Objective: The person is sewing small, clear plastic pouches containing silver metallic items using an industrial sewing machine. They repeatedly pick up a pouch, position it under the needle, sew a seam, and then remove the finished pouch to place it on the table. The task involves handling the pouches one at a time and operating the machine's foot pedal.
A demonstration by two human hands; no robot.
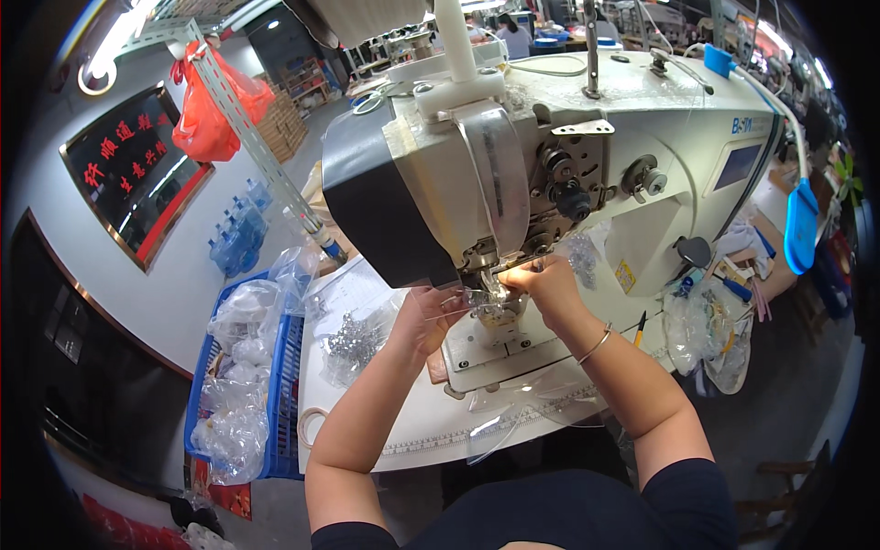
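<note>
A white industrial sewing machine (pixel 587 156) stands on a white table (pixel 431 431). Both my hands work at its needle area. My left hand (pixel 423 316) pinches a thin clear plastic piece (pixel 458 298) just left of the presser foot (pixel 495 289). My right hand (pixel 548 280) has its fingertips on the same small clear piece right under the lit needle, wrist bearing a thin bangle. More clear plastic sheet (pixel 513 412) hangs over the table's front edge.
A blue crate (pixel 289 403) full of clear plastic bags sits left of the table. A bag of small shiny parts (pixel 353 339) lies on the table. Clear bags and tools (pixel 710 330) crowd the right side. An orange bag (pixel 211 115) hangs at upper left.
</note>
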